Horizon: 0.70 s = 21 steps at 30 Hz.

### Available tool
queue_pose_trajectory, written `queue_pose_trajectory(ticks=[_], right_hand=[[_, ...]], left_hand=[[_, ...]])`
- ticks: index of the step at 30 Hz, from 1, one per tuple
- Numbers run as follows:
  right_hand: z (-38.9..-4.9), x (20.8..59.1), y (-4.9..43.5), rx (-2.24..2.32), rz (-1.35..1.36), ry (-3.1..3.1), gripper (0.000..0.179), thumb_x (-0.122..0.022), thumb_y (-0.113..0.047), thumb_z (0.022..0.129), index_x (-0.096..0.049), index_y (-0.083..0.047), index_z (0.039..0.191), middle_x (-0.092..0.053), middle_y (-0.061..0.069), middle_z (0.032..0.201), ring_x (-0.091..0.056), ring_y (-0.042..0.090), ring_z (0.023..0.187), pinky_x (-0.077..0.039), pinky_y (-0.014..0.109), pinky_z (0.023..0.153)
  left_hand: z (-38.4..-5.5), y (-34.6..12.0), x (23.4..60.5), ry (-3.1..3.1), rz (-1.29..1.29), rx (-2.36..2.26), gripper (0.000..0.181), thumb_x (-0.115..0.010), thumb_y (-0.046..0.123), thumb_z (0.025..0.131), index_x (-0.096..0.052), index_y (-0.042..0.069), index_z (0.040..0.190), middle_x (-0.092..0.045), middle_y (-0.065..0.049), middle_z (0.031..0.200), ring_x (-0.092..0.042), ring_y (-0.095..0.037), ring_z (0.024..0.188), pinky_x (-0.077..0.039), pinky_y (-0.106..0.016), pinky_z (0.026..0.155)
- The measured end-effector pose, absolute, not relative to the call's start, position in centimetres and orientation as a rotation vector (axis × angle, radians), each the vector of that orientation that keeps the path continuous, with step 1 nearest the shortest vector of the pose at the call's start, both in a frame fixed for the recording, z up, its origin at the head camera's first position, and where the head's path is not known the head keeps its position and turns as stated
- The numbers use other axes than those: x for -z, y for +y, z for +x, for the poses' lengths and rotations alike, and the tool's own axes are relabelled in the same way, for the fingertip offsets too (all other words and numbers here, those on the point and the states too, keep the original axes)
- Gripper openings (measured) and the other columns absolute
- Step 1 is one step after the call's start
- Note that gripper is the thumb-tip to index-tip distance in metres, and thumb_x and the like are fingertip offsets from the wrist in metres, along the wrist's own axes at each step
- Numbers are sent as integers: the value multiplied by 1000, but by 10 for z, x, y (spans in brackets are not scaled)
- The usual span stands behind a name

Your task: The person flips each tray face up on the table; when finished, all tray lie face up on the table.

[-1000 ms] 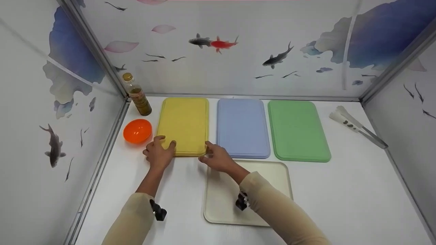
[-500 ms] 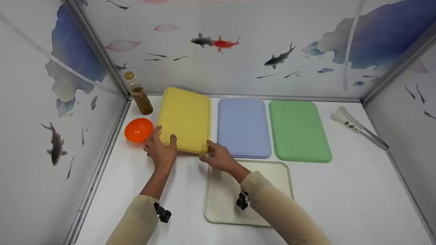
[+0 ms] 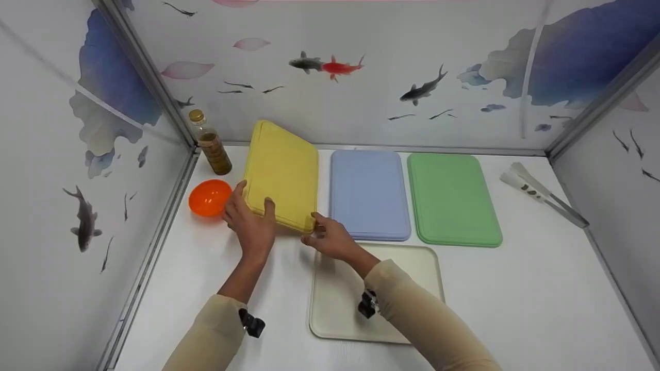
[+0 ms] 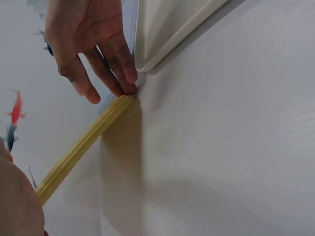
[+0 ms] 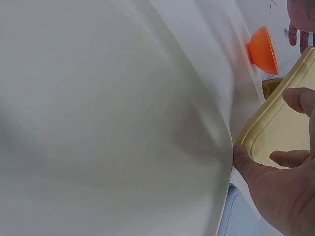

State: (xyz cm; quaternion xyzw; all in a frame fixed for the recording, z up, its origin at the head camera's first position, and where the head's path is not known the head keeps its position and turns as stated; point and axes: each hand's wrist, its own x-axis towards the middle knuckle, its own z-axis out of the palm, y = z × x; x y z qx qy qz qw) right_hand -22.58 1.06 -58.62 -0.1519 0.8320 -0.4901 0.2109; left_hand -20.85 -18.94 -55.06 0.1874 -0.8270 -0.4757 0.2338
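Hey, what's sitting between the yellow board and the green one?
The blue board. In the head view it lies flat on the white table between the tilted yellow board and the green board.

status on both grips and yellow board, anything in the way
Left grip holds yellow board; right grip touches its near right corner. Board tilted. Orange bowl close by left grip.
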Motion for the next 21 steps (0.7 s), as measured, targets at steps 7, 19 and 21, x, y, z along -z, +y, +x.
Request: queue_pose_trajectory(ticks=[7,19,21], right_hand=[[-226,586,8,1391,-413,2269,86,-74,-32,103,-32,-4,173,-53,22,167,-56,40,152,-48,54,123],[-229,580,3,1314,-428,2340,55,-61,-30,111,-56,-3,159,-66,23,152,-65,38,142,-56,53,112],[-230,579,1,1286,-440,2382,47,-58,-32,113,-63,-4,151,-72,22,141,-71,35,127,-59,48,102]], left_hand=[[-204,-178,540,-2200,407,1327,67,-72,22,103,-42,19,162,-39,-14,166,-32,-34,151,-26,-58,126],[-202,-164,535,-2082,193,1468,52,-52,25,112,-41,15,162,-39,-15,163,-34,-31,145,-29,-57,124],[-202,-162,534,-2061,165,1489,51,-50,26,114,-41,13,162,-40,-16,163,-34,-31,144,-30,-56,123]])
